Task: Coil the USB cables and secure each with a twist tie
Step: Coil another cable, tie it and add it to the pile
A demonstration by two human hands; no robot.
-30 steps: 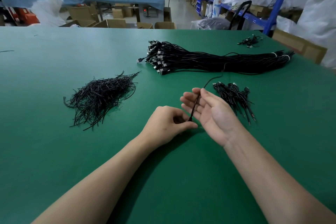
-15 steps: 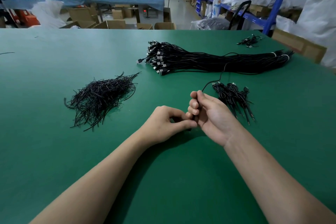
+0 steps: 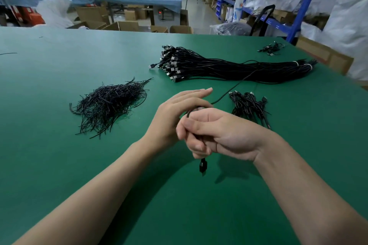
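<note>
USB cable point(image 3: 203, 166) in right hand point(image 3: 225, 135), left hand point(image 3: 175, 111) flat behind.

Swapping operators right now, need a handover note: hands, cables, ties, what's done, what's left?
Left hand: fingers straight, the cable passes across them.
Right hand: grips one USB cable, plug end hanging below the fingers; the other end trails back to the uncoiled bundle.
Twist ties: loose pile at left.
Done: small heap of coiled cables at right.
Left: coil this one, tie it, then work through the bundle.
</note>
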